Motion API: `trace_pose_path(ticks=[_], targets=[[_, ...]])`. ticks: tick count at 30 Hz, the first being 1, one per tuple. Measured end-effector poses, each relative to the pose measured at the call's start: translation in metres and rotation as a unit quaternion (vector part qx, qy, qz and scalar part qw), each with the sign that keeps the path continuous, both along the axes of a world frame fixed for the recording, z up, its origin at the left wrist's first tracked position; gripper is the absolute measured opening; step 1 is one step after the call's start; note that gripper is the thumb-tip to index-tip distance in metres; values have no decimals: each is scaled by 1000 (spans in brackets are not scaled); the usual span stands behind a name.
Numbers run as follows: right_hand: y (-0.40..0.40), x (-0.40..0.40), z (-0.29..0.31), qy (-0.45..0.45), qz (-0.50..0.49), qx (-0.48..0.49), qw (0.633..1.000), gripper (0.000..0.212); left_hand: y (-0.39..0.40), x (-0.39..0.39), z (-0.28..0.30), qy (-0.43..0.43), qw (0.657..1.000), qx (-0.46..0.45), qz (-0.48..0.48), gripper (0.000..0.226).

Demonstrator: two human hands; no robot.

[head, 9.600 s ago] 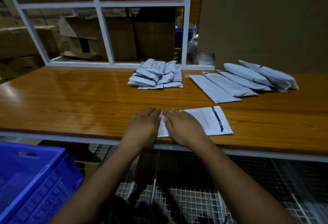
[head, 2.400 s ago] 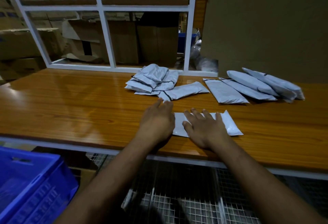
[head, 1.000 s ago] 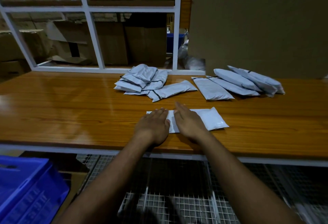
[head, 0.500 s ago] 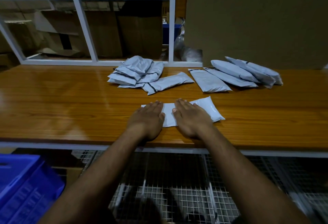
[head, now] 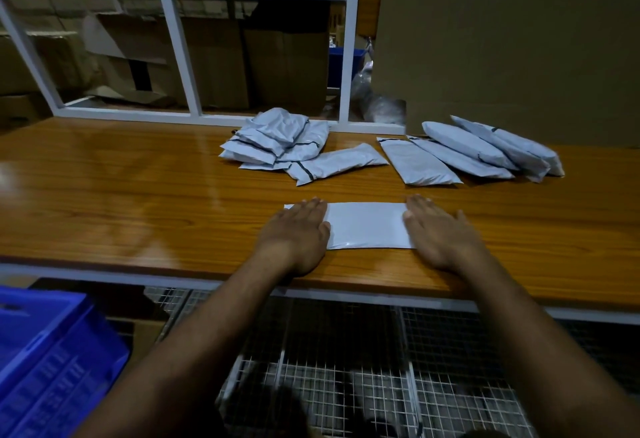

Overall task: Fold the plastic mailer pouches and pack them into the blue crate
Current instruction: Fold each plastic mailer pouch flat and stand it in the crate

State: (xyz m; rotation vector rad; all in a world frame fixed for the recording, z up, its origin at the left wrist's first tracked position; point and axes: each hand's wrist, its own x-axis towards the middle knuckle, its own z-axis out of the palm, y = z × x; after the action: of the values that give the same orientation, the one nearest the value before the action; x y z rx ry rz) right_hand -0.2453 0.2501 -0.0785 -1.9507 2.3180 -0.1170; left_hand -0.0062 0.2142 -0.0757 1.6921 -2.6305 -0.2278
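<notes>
Stretching away beyond both hands, the wooden table takes up the middle of the view, its near edge passing just under the wrists. Past the fingertips, at the table's far edge, stands a white window frame with cardboard boxes behind it, and further to the right of the right hand a brown board rises from the tabletop. Below the forearms lies a wire mesh rack. Down and to the left of the left forearm sits the blue crate, only its corner showing.

Beyond the left hand's fingertips lies a pile of folded pouches, with one more folded pouch just to its right. Beyond the right hand, a row of unfolded pouches overlaps one another like shingles.

Between the two hands a flat mailer pouch lies on the table near its front edge. The left hand lies flat on the pouch's left end, fingers straight and together, pressing down and gripping nothing. The right hand lies flat likewise over the right end, fingers extended, palm down, holding nothing.
</notes>
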Motion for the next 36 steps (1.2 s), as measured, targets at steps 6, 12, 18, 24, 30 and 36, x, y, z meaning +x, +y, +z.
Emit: trace_pose_path(ticks=[6, 12, 18, 24, 30, 36], targets=[[1, -4, 0, 48, 0, 4, 999, 59, 1, -5, 10, -14, 1000, 2, 6, 56], [3, -6, -2, 22, 0, -8, 1000, 59, 7, -60, 29, -11, 989, -150, 11, 58], [3, -8, -2, 3, -1, -9, 1000, 58, 15, -98, 9, 29, 997, -53, -53, 48], [3, -9, -2, 8, 1, 8, 1000, 58, 13, -79, -2, 88, 995, -3, -35, 61], [3, -8, -2, 17, -4, 13, 1000, 58, 12, -54, -4, 55, 998, 12, -11, 80], [5, -6, 1, 19, -7, 22, 1000, 57, 13, -37, -4, 53, 998, 18, 26, 97]])
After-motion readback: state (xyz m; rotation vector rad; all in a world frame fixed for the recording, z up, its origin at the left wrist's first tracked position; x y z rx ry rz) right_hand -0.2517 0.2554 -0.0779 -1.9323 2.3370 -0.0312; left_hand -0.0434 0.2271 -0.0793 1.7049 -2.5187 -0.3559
